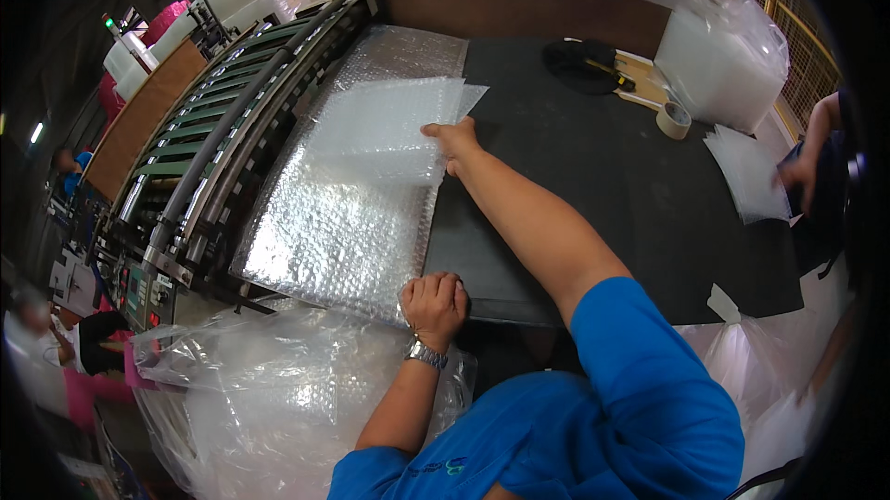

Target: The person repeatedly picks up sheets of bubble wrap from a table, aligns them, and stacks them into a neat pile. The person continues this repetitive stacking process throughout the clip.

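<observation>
A: Where r the bags?
B: Clear bubble bags lie flat atop the big bubble sheet, mid-to-far part, L side of the table.
A: Which way do they pt?
B: Long axis approx. L–R, slight tilt; one corner sticks out past the rest, far R. Sheet's long axis runs near–far, far end leaning R, alongside the roller machine.
A: Hands?
B: R hand nearly closed, thumb + fingers pinching the bags' R edge. L hand has fingers curled in at the sheet's near R corner; can't tell if it's got hold of anything.
A: Else?
B: Tape roll, far R of table, nr a big clear pack. Co-worker's hand, blurry, by a loose clear stack.
</observation>
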Tool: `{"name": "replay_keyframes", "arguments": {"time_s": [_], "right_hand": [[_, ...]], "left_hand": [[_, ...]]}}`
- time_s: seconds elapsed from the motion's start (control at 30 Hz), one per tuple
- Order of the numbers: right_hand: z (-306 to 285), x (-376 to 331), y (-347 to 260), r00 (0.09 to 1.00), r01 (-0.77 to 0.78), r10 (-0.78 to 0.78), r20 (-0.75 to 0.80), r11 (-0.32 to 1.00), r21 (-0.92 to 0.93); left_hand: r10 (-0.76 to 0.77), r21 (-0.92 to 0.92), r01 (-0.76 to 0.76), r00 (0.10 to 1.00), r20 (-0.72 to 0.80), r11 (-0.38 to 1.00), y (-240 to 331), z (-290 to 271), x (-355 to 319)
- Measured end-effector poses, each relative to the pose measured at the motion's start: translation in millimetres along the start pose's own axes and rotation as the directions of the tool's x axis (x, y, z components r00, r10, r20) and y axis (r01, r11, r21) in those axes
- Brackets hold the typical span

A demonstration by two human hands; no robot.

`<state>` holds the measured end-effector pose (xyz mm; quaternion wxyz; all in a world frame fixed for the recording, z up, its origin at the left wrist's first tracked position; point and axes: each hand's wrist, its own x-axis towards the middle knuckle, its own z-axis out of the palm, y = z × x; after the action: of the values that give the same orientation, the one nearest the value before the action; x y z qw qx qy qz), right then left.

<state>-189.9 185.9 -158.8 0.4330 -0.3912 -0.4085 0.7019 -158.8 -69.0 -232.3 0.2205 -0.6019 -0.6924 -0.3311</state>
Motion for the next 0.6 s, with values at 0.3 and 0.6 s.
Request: {"name": "replay_keyframes", "arguments": {"time_s": [0.3,0.6], "right_hand": [[-101.1,-66.3,-73.5,0.833,0.527,-0.498,0.241,0.847,-0.073],[-183.5,-202.4,-249.0,0.546,0.808,-0.471,0.693,0.077,-0.584]], "left_hand": [[-0.108,-0.051,0.108,0.994,0.012,0.993,-3.7,5.1,-5.6],[0.004,-0.225,-0.089,0.936,-0.353,0.970,38.9,-66.2,83.1]]}}
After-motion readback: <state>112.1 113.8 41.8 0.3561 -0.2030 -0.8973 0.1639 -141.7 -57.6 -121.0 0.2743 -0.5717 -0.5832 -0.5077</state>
